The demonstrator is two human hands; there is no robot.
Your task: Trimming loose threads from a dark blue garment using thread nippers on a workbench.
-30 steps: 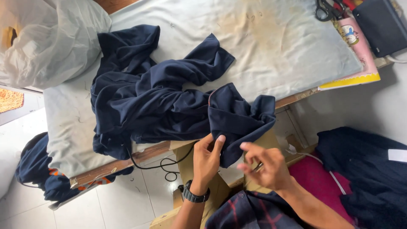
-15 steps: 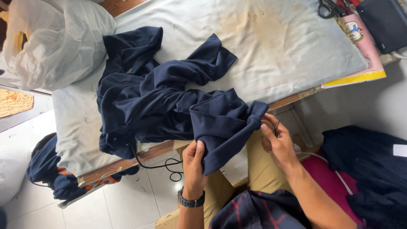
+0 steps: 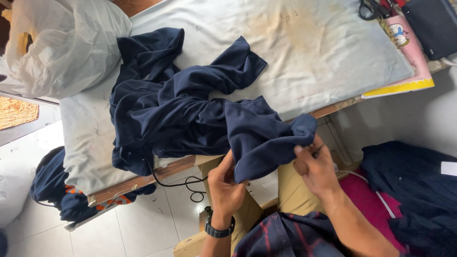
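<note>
While the navy garment [image 3: 190, 109] lies crumpled across the padded table [image 3: 323, 57], one corner of it hangs over the near edge, and both hands have hold of that corner. Only the head view shows this.

The left hand [image 3: 226, 183], with a dark watch [image 3: 218, 231] on its wrist, is closed on the lower edge of the hanging cloth, fingers curled under the fold and thumb on top. The right hand [image 3: 316, 166] is pinched shut on the far end of the same corner, at the table's edge; a small dark thing shows between its fingers, too small to tell what it is.

Most of the garment rests on the table's pale, stained cover, bunched toward the left half, one sleeve stretching toward the middle. A thin black cable [image 3: 183, 183] drops from under it below the table edge.

As for containers: a white plastic bag [image 3: 62, 43] sits on the table's left end, bulging, its contents hidden apart from a yellowish patch near the top. A dark pouch [image 3: 431, 26] lies at the far right corner, closed, beside scissors [image 3: 371, 8] and a pink and yellow book [image 3: 409, 57].

More navy cloth [image 3: 52, 185] is heaped on the tiled floor at the left, and another dark pile [image 3: 414, 190] lies at the right.
</note>
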